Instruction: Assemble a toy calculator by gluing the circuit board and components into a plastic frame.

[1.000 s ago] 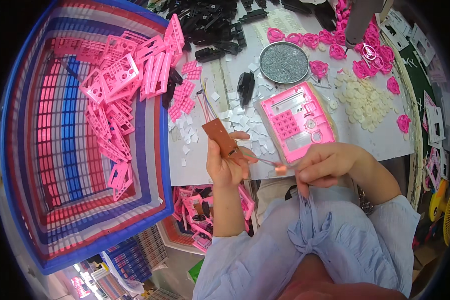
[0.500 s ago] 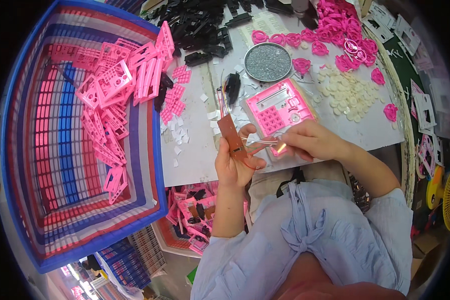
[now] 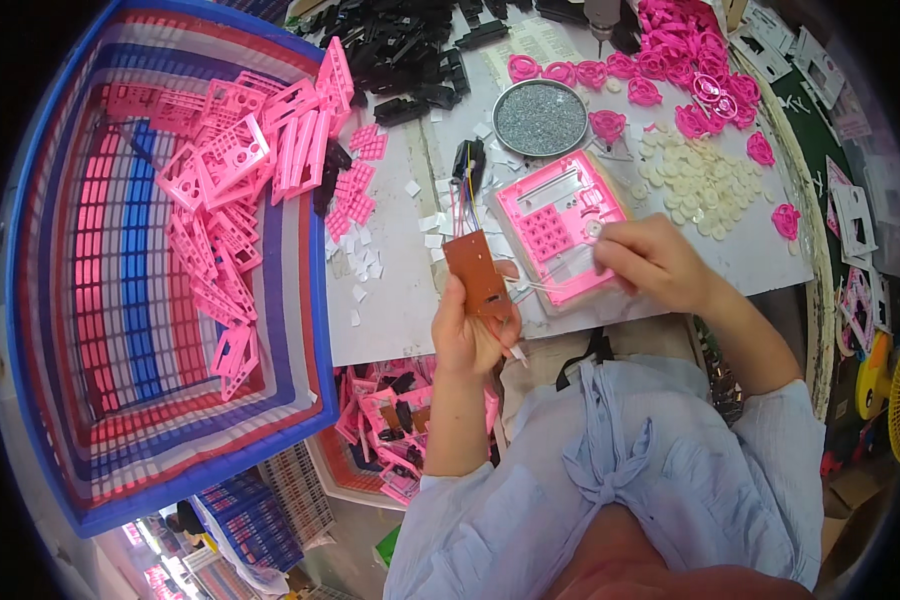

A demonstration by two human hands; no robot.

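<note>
My left hand (image 3: pixel 470 335) grips a brown circuit board (image 3: pixel 478 272) by its lower part, above the table's near edge. Thin coloured wires run from the board's upper end to a black plastic part (image 3: pixel 468 160) on the table. White wires (image 3: pixel 535 287) trail from its side toward the pink plastic casing (image 3: pixel 540 203), and a small white end hangs below my fingers. The casing lies open side up with a grid of small squares inside. Over its right edge is my right hand (image 3: pixel 660 262), thumb and fingers pinched together; anything between them is hidden.
A blue-rimmed striped basket (image 3: pixel 325 385) with pink frames stands at left. Black parts (image 3: pixel 400 60), a round tin of grey granules (image 3: pixel 541 118), pink ring-shaped parts (image 3: pixel 675 50) and whitish discs (image 3: pixel 700 180) lie beyond the casing. A lower bin (image 3: pixel 400 425) holds more pink parts.
My right hand has moved away from the board's wires, up and right to the casing's edge. The board in my left hand has turned to show more of its flat brown face.
</note>
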